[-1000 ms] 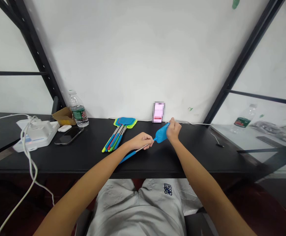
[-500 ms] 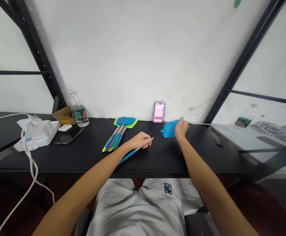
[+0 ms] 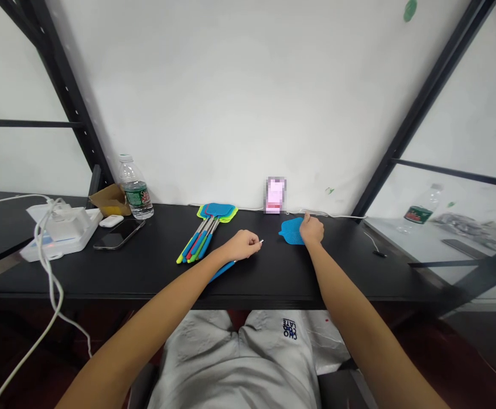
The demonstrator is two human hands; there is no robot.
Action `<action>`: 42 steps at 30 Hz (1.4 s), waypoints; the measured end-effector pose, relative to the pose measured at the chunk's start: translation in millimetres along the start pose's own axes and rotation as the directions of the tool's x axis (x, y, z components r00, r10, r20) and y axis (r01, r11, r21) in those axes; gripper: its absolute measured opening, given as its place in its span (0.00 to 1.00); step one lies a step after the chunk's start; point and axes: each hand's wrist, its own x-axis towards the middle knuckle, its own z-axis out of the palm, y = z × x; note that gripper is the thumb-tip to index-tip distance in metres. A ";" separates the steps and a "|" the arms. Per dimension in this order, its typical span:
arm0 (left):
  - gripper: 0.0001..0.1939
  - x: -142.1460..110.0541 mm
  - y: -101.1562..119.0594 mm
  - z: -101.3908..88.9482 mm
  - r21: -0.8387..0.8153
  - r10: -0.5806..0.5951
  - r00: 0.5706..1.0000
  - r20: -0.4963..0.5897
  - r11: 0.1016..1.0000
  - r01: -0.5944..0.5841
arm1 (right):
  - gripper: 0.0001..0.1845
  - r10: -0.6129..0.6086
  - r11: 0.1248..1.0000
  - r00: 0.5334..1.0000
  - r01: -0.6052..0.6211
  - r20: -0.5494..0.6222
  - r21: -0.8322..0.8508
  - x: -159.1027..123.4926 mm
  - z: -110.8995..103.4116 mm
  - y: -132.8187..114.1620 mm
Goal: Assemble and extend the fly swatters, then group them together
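My left hand (image 3: 243,245) is closed around the thin metal rod of a fly swatter handle (image 3: 223,271), whose blue grip slants under my forearm toward the table's front edge. The rod's pale tip pokes out past my fingers. To the right, my right hand (image 3: 312,229) grips one side of a blue fly swatter head (image 3: 291,232), its narrow socket pointing left toward the rod tip. Rod and socket are apart. Left of my left hand lies a fanned stack of fly swatters (image 3: 207,233) with blue, green and red grips.
A phone (image 3: 275,196) with a blurred screen leans on the wall. At the left are a water bottle (image 3: 137,193), a small cardboard box (image 3: 110,199), a dark phone (image 3: 120,234), a white case (image 3: 111,221) and a power strip (image 3: 62,233) with cables. A short black-ended cable (image 3: 379,254) lies right.
My right hand has lowered the blue swatter head toward the tabletop and turned it flatter. My left hand with the handle has shifted slightly left.
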 end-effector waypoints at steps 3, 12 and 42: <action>0.18 -0.4 0.5 -1.2 0.016 0.025 1.000 0.005 1.000 -0.025 | 0.31 0.001 0.998 1.000 -0.001 0.002 -0.069 -2.3 4.2 -2.1; 0.16 0.5 -1.2 -0.2 0.005 0.001 1.000 0.030 1.000 -0.001 | 0.24 -0.153 0.944 0.987 0.163 0.059 -0.286 10.0 21.7 -2.0; 0.15 58.4 -26.2 15.1 0.274 -0.212 0.914 -0.345 0.909 0.314 | 0.19 -0.566 0.788 0.790 0.434 -0.235 -0.438 18.1 25.0 2.5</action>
